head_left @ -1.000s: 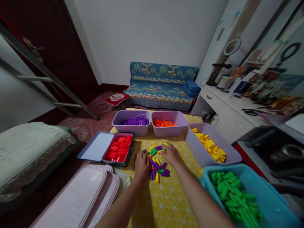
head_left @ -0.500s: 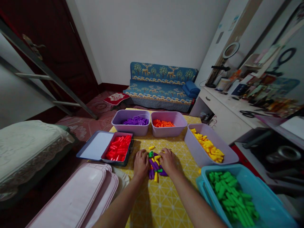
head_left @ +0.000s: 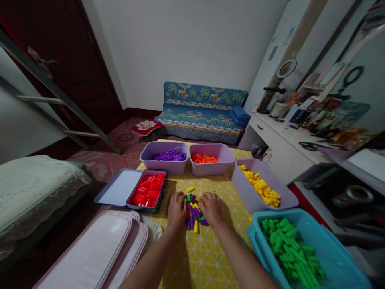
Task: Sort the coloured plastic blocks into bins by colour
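A small heap of mixed plastic pieces (head_left: 193, 210), purple, yellow and green, lies on the yellow patterned tablecloth (head_left: 204, 253). My left hand (head_left: 177, 209) rests curled against the heap's left side. My right hand (head_left: 211, 208) cups its right side, fingers bent over the pieces. Both hands press the heap between them. One yellow piece (head_left: 190, 189) lies loose just beyond the heap. What the fingers grip, if anything, is hidden.
Around the heap stand sorted containers: a tin of red pieces (head_left: 148, 192), a lilac bin of purple pieces (head_left: 165, 156), a lilac bin of orange (head_left: 211, 159), a lilac bin of yellow (head_left: 261, 188), a teal bin of green (head_left: 297, 249). Pink lids (head_left: 96, 253) lie at left.
My right hand has drawn back from the far scattered pieces toward me, sweeping them into a tight heap. Both hands now close in on it from either side.
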Available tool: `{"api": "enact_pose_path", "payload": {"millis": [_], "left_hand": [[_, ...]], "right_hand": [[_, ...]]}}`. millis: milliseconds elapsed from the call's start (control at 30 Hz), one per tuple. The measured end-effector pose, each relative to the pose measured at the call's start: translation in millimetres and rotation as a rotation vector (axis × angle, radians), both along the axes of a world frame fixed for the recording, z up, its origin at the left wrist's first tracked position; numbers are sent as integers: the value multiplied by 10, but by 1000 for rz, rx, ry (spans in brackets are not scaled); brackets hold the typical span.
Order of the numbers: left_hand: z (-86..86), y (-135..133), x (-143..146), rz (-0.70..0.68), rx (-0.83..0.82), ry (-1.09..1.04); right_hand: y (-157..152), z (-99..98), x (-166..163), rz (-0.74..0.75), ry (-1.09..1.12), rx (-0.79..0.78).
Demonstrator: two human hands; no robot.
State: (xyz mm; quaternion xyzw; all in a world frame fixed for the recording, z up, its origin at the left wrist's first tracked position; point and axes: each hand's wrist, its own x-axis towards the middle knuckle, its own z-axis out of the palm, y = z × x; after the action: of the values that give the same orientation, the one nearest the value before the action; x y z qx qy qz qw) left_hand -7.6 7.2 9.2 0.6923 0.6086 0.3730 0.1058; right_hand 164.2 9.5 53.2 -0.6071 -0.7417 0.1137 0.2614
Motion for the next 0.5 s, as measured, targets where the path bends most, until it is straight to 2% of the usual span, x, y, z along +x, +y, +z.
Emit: {"api": "enact_pose_path", "payload": {"millis": [133, 267, 400, 433, 500], "left_hand": [[-5, 4, -4, 0, -1, -1], [9, 3, -7, -1, -6, -8], [20, -4, -5, 3, -9, -6], [18, -6, -4, 5, -8, -7], [10, -6, -2, 8, -4, -13]], "right_hand": [[112, 170, 136, -123, 503, -16], [330, 433, 425, -239, 721, 9], [499, 707, 749, -559, 1429, 112], [525, 754, 822, -622, 1541, 124], [557, 809, 948, -689, 1602, 132]]}}
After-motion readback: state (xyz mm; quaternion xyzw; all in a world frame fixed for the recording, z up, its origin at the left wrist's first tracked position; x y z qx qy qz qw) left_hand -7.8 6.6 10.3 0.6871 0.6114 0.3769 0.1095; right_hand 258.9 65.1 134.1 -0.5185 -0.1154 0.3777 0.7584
